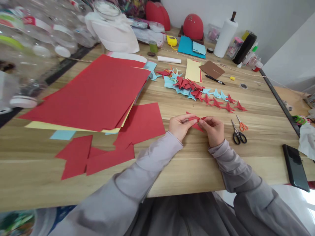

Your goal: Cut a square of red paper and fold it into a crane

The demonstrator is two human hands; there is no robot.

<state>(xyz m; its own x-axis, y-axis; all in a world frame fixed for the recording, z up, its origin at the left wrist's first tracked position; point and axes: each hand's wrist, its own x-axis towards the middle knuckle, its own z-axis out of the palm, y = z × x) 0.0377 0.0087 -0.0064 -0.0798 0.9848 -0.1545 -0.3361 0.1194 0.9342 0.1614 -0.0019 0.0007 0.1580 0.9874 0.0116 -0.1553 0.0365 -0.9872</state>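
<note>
A small folded piece of red paper is held between my two hands above the wooden table. My left hand pinches its left side, and my right hand pinches its right side with thumb and forefinger. Behind my hands lie folded red paper figures in a pile, with light blue figures beside them. Large red sheets are stacked to the left. Cut red pieces lie in front of that stack.
Black-handled scissors and orange scissors lie right of my right hand. A phone is near the right edge. Plastic bottles crowd the left. A yellow tape measure and paper roll stand at the back.
</note>
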